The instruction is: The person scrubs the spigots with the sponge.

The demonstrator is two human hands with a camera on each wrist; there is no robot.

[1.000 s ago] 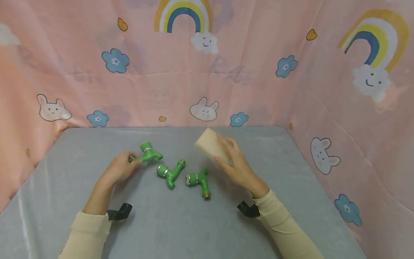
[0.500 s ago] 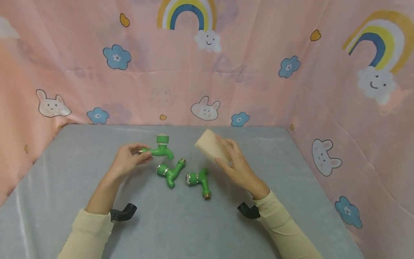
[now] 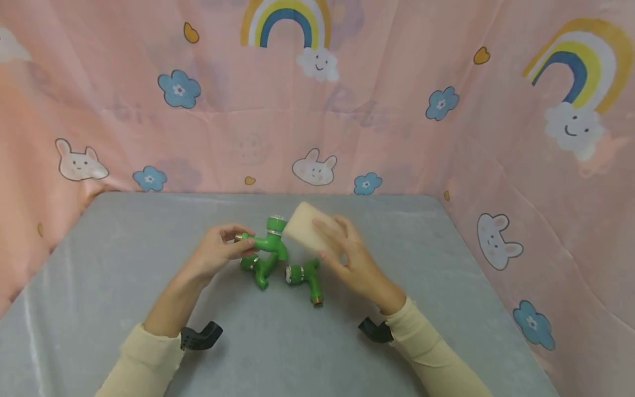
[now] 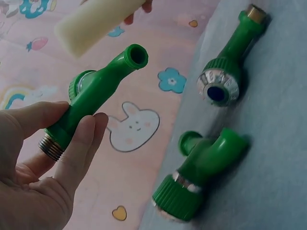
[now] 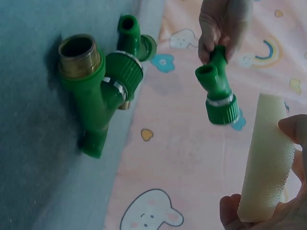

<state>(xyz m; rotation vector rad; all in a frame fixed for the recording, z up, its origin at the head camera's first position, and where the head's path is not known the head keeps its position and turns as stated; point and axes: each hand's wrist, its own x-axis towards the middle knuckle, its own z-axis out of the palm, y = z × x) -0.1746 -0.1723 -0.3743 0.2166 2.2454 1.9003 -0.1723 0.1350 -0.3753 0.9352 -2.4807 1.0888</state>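
My left hand pinches a green tap by its brass-threaded end, raised above the table. In the left wrist view the held tap has its round spout mouth tilted upward. My right hand grips a cream sponge block, its porous face showing in the right wrist view. The block's left corner comes right up to the held tap's knob in the head view. Two more green taps lie on the table: one partly hidden beneath the raised tap, the other just below the sponge.
The grey cloth-covered table meets a pink patterned curtain at the back and sides. A black curved bracket sits at each wrist, the left bracket and the right bracket both low over the table.
My left hand has carried the tap up and to the right, over the lying taps. The right hand has shifted the sponge slightly left toward it. The two lying taps have stayed put.
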